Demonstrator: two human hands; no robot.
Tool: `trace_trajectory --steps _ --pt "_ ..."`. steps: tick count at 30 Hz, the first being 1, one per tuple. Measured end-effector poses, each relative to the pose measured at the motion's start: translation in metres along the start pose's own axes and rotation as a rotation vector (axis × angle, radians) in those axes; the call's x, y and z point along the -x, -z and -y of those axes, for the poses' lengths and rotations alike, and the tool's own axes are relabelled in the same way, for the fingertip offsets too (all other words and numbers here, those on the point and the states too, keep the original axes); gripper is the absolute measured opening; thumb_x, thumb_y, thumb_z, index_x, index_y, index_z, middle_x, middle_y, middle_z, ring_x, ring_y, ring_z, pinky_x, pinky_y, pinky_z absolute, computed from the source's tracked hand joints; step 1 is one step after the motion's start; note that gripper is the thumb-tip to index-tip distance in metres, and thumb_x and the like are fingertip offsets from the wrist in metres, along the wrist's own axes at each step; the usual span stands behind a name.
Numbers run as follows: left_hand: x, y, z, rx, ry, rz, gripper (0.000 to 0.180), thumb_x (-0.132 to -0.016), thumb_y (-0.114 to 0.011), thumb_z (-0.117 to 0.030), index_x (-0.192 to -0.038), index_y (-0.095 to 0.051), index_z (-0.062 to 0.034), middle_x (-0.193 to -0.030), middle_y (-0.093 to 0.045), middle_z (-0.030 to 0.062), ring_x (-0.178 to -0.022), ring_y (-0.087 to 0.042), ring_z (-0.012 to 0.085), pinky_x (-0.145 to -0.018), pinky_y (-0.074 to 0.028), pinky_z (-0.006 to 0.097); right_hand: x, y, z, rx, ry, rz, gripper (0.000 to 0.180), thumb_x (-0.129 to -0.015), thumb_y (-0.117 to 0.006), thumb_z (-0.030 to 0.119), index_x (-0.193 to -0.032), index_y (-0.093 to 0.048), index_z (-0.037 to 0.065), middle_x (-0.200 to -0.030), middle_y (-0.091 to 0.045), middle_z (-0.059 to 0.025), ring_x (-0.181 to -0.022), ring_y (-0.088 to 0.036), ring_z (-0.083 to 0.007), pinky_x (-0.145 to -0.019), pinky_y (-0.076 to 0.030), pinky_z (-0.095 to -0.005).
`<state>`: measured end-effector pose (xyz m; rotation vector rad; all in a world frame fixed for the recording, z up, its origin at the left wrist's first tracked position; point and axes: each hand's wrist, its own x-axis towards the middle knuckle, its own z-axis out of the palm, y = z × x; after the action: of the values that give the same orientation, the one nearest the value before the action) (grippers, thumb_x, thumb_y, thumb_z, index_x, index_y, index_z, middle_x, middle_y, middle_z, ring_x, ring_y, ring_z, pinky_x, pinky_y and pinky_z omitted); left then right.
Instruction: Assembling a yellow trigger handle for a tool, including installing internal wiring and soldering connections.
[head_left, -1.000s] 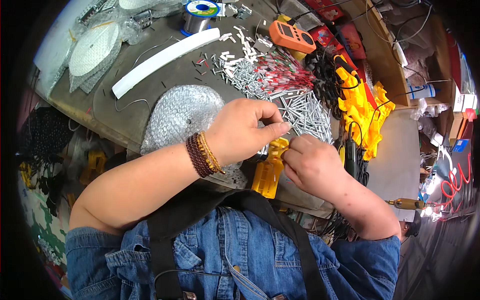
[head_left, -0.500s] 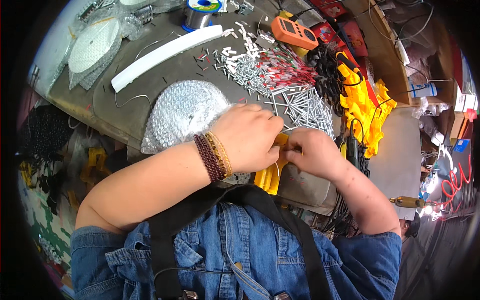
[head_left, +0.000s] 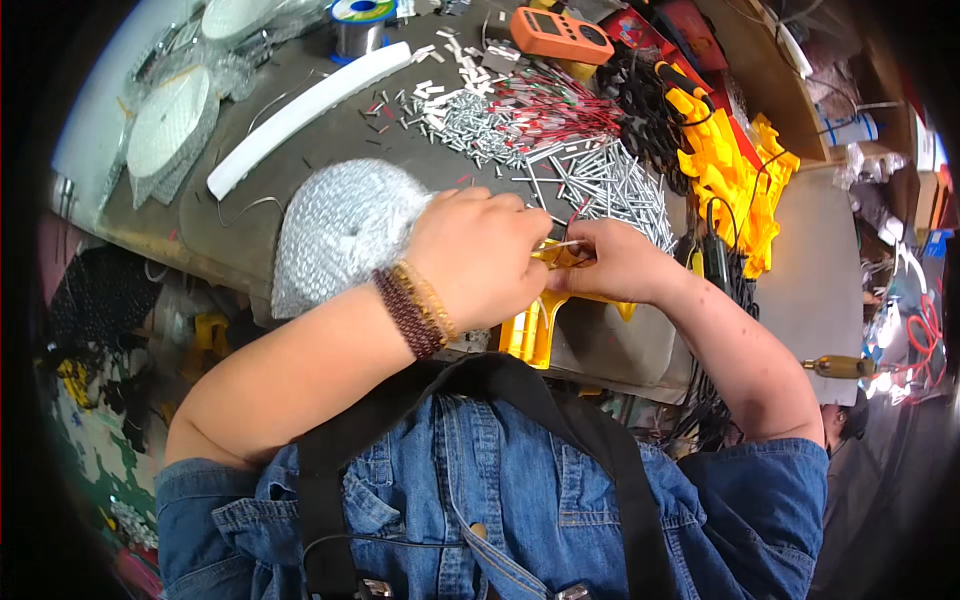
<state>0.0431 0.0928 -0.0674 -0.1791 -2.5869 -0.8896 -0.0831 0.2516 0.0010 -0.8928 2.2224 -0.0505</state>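
Near the front of the bench, my left hand is closed on a yellow plastic casing, its fingers curled over the part's upper end. From the right, my right hand comes in with thumb and forefinger pinched on a thin pale wire above the casing. A thin red wire stands by those fingers. My knuckles hide much of the casing. A round bundle in bubble wrap rests beside my left wrist. Beyond my hands lies a heap of silvery metal rods.
Farther back are small metal pins, red-wired parts, an orange multimeter, a solder spool and a curved white strip. Yellow casings and black cables pile up on the right. A soldering iron's handle is farther right.
Both hands have shifted slightly up. The casing has turned, and more of it shows below my right hand. The right fingers now pinch the wire nearer my left hand.
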Motion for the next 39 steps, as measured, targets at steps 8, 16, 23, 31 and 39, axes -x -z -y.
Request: trace_trajectory --steps 8,16,23,31,39 --pt "-0.006 0.006 -0.003 0.001 0.0 0.041 0.014 -0.086 -0.062 -0.023 -0.091 -0.064 -0.0094 -0.089 -0.065 0.008 -0.087 -0.061 0.0306 -0.079 -0.045 0.043 0.039 -0.028 -0.031 0.103 0.529 -0.641 0.017 -0.077 -0.075 0.013 -0.093 -0.073 0.007 -0.09 -0.068 -0.0063 -0.089 -0.064 -0.0257 -0.079 -0.051 -0.0368" --pt "-0.032 0.007 -0.014 -0.069 0.009 0.387 0.016 -0.086 -0.064 -0.025 -0.093 -0.066 -0.01 -0.084 -0.066 0.0055 -0.089 -0.061 0.0267 -0.082 -0.043 0.041 0.04 -0.052 -0.04 -0.076 0.538 -0.787 0.01 -0.076 -0.074 0.012 -0.084 -0.069 0.008 -0.085 -0.064 -0.0045 -0.086 -0.062 -0.0251 -0.08 -0.047 -0.0378" --pt "-0.027 0.007 -0.012 0.033 -0.079 0.242 0.013 -0.079 -0.067 -0.018 -0.087 -0.063 -0.0078 -0.086 -0.062 0.0081 -0.088 -0.06 0.0288 -0.082 -0.043 0.041 0.039 -0.06 -0.044 -0.29 0.511 -0.792 0.011 -0.076 -0.075 0.013 -0.082 -0.067 0.008 -0.084 -0.065 -0.0041 -0.085 -0.062 -0.0241 -0.08 -0.046 -0.0359" --pt "-0.027 0.008 -0.023 -0.02 -0.375 0.196 0.013 -0.074 -0.07 -0.013 -0.086 -0.065 -0.0104 -0.086 -0.06 0.0037 -0.087 -0.058 0.0246 -0.09 -0.039 0.04 0.034 -0.054 -0.052 -0.514 0.459 -0.69 0.015 -0.075 -0.073 0.017 -0.076 -0.066 0.004 -0.085 -0.066 -0.0059 -0.086 -0.062 -0.0244 -0.083 -0.048 -0.0359" --pt "-0.027 0.004 -0.03 -0.181 -0.445 0.132 0.017 -0.071 -0.078 -0.02 -0.079 -0.066 -0.0121 -0.084 -0.059 0.0017 -0.086 -0.058 0.0225 -0.09 -0.04 0.041 0.028 -0.047 -0.067 -0.826 0.386 -0.442 0.016 -0.084 -0.073 0.015 -0.076 -0.067 0.002 -0.105 -0.064 -0.0085 -0.096 -0.058 -0.0143 -0.086 -0.045 -0.0294"
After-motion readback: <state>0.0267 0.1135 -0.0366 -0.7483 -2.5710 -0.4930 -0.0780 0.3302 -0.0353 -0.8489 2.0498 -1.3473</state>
